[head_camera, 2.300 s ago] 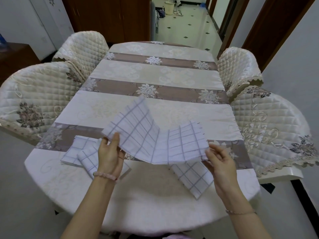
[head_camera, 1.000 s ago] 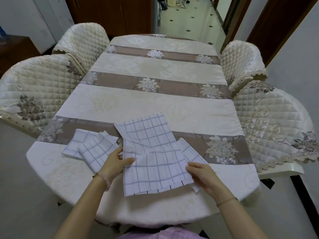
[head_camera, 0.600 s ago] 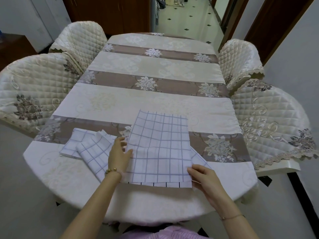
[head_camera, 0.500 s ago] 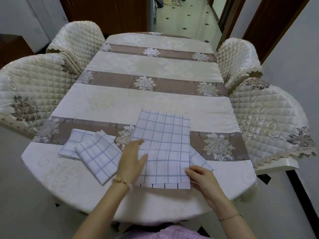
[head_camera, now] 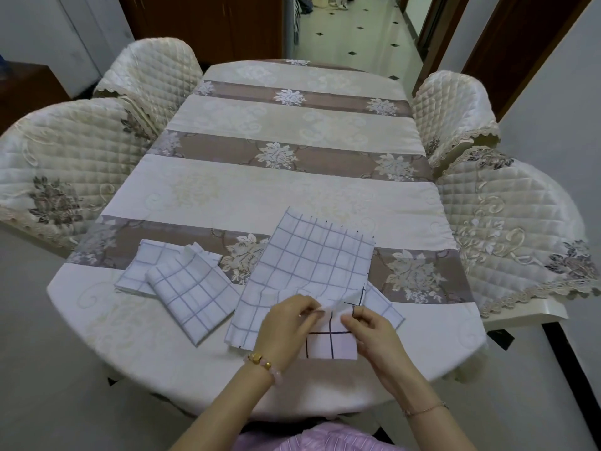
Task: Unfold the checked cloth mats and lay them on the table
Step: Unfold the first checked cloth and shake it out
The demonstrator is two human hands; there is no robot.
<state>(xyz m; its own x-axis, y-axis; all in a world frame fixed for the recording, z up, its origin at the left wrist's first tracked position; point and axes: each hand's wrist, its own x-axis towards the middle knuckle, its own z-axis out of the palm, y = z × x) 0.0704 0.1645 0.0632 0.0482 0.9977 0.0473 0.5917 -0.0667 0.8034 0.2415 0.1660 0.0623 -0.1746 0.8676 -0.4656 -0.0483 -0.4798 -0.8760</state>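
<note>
A white checked mat (head_camera: 312,265) lies on the near part of the table (head_camera: 227,196), still folded lengthwise. My left hand (head_camera: 286,323) and my right hand (head_camera: 370,327) both pinch its upper layer at the near edge and peel it up, baring an inner face with dark lines (head_camera: 328,343). Two folded checked mats (head_camera: 192,294) sit stacked to the left, apart from my hands. Another folded mat (head_camera: 383,307) pokes out from under the right side of the one I hold.
The table wears a cream and taupe flowered cloth. Two quilted chairs (head_camera: 65,170) stand along its left side and two more quilted chairs (head_camera: 510,222) along its right. A tiled hallway (head_camera: 354,30) opens beyond the far end.
The mat was held up in the air, then laid flat on the table near me. My left hand moved from its left edge to the near edge, where both hands now lift the top layer.
</note>
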